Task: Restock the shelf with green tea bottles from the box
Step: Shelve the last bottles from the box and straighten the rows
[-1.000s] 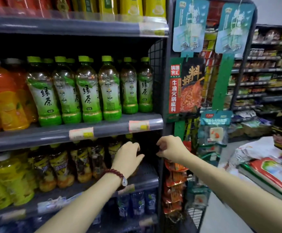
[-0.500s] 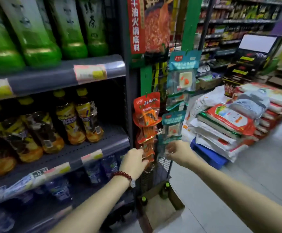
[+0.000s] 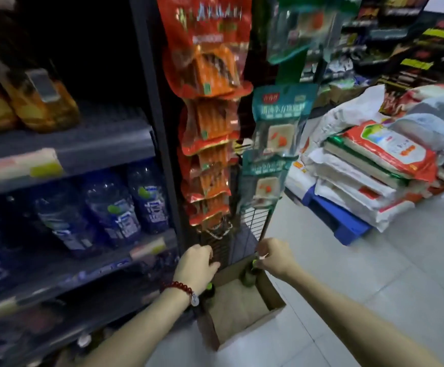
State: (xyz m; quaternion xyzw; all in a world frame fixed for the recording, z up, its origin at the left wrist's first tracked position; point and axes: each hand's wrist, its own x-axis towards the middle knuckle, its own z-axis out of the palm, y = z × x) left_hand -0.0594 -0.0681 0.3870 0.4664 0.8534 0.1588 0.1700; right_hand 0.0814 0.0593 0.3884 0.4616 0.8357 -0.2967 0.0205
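Open cardboard box (image 3: 244,311) sits on the tiled floor (image 3: 374,287) at the foot of the shelf (image 3: 88,144), beside a wire rack (image 3: 252,223). Two green-capped bottles stand in the box, both at its far end: one bottle (image 3: 248,278) at the far right corner, another (image 3: 210,290) at the left wall, mostly hidden behind the left wrist. Rest of the box floor is bare cardboard.

Right hand (image 3: 275,258) is over the right bottle, fingers curled down at its cap (image 3: 254,263); touching it, but a firm grip cannot be told. Left hand (image 3: 197,266) hovers above the left bottle, fingers loosely curled, holding nothing visible; a red bead bracelet (image 3: 180,287) on the wrist. Hands are apart, one at each side of the box's far end.

Shelf rows show amber drink bottles (image 3: 43,102) above and blue-labelled water bottles (image 3: 115,207) below, blurred. Red snack packs (image 3: 210,123) and teal packets (image 3: 276,123) hang on the rack. Stacked sacks (image 3: 369,168) lie on a blue pallet (image 3: 340,221) well to the right.
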